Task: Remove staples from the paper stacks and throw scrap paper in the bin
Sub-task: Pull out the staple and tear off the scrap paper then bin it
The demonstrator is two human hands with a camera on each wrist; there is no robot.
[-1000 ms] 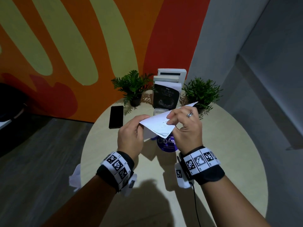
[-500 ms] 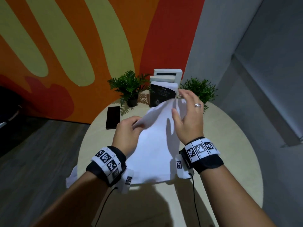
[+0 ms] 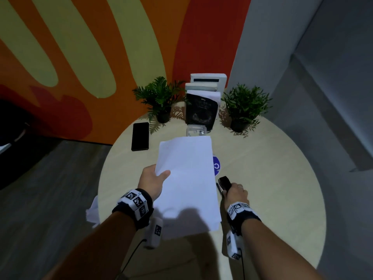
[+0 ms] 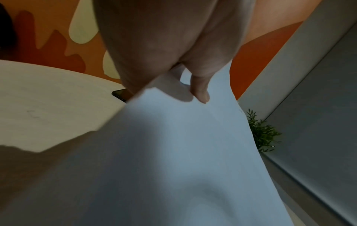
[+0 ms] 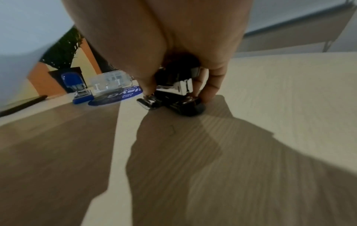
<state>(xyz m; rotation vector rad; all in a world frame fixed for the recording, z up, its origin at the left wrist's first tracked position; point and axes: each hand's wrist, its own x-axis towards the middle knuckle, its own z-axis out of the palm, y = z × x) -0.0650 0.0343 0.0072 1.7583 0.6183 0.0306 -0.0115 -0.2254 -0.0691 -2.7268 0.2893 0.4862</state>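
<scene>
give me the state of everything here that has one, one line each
paper stack: unfolded, lifted off the table, pinched at its left edge
left hand: thumb on top of the sheets, holding them
right hand: fingers curled around the stapler tool
stapler tool: black and chrome, resting on the table
phone: flat on the table, screen dark
clear plastic box: lying on the table, whether lidded cannot be told

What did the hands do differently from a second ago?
The right hand let go of the paper, dropped to the table and now grips the black stapler. The paper, folded up before, now hangs open and flat, held by the left hand alone. The phone and plants stayed put.
</scene>
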